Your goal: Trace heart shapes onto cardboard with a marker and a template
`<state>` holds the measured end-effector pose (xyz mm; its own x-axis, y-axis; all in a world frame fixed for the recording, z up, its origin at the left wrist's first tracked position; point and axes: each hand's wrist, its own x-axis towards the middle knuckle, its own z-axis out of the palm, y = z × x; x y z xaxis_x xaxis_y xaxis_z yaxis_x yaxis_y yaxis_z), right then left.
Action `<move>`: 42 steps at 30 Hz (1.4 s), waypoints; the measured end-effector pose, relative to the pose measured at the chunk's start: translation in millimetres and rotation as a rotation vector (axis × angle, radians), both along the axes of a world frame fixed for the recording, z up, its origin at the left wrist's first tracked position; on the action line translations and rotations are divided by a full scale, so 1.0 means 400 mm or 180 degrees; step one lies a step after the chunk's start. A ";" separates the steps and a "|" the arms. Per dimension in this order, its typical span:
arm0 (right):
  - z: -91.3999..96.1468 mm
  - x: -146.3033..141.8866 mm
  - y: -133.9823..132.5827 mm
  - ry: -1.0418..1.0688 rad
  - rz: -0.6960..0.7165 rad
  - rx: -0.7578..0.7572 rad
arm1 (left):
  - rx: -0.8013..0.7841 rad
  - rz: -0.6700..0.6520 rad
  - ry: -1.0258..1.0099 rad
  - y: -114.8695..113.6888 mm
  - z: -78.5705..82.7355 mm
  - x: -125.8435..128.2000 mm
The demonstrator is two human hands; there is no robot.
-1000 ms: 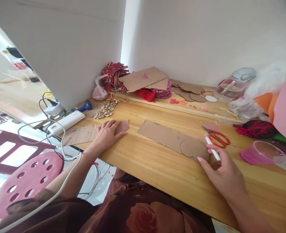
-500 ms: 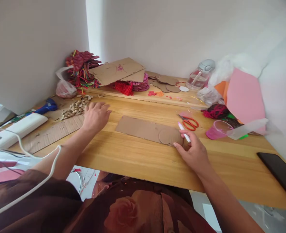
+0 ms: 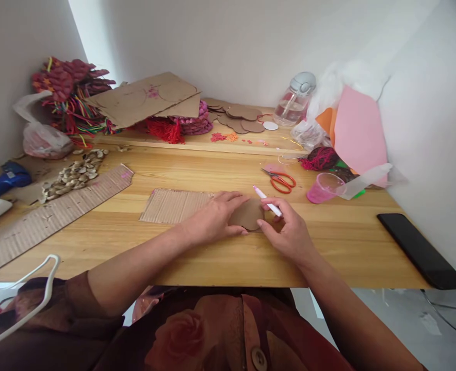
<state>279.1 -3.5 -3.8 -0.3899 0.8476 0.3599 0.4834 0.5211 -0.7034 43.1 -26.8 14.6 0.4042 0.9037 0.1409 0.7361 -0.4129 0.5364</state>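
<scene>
My left hand (image 3: 222, 216) rests over a cardboard strip (image 3: 177, 206), thumb and fingers around the left side of a round cardboard cutout (image 3: 247, 214) that lies on the strip's right part. Its fingers cover some of both pieces. In my right hand (image 3: 286, 226) is a white marker (image 3: 269, 201), its pink tip pointing up and left. The right thumb and fingers also touch the cutout's right edge. Red-handled scissors (image 3: 280, 180) lie just beyond the right hand, blades partly apart.
A long corrugated strip (image 3: 58, 219) and a heap of shells (image 3: 75, 175) lie to the left, near a blue tool (image 3: 9, 178). Rightward stand a pink cup (image 3: 324, 188) and a black phone (image 3: 421, 250). Cardboard cutouts (image 3: 243, 113) and a bottle (image 3: 294, 100) occupy the back ledge.
My left hand has come from near the shells to the cutout. The view has turned right. The strip under the cutout now shows a ridged face where it looked smooth.
</scene>
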 end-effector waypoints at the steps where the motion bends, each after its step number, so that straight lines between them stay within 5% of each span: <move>1: -0.001 0.000 -0.001 0.0068 -0.0042 -0.0058 | -0.0012 -0.0011 0.0012 0.001 -0.002 0.001; 20: 0.008 0.000 -0.013 0.0643 -0.0326 -0.0386 | 0.0258 0.0009 -0.0165 0.000 -0.023 -0.016; 33: 0.037 0.002 -0.030 0.0720 -0.0636 0.0041 | -0.0145 -0.0151 -0.0473 -0.006 -0.015 -0.037; 42: 0.033 0.009 -0.030 0.0281 -0.0272 0.0215 | -0.0184 0.0067 -0.0573 -0.010 -0.022 -0.033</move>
<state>282.8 -15.3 9.3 -0.2817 0.8491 0.4469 0.4658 0.5282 -0.7099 29.9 -30.7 5.9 0.3582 0.9204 0.1568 0.6342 -0.3631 0.6826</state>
